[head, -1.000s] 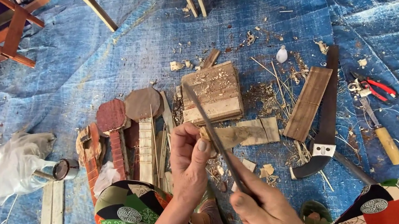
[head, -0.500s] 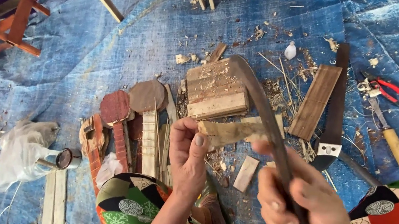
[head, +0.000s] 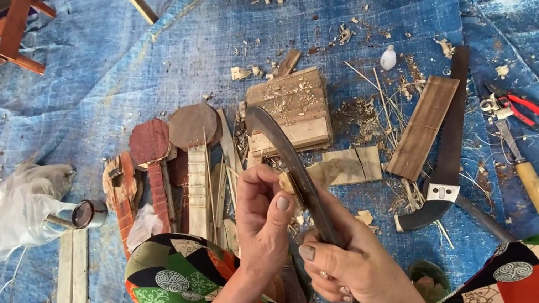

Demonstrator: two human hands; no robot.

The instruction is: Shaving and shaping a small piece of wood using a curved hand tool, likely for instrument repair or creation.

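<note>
Left hand (head: 265,208): pinches small wood piece (head: 288,180).
Right hand (head: 356,266): grips curved knife (head: 295,170) (blade on piece).
Progress: shavings (head: 363,109) scattered; carving probably part-done, piece still rough.

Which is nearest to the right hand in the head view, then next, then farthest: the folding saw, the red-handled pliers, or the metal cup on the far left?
From the right hand:
1. Folding saw, black handle, just up and to the right on the tarp.
2. Red-handled pliers, farther up right, past the saw.
3. Metal cup, far left beside the white plastic bag.
</note>
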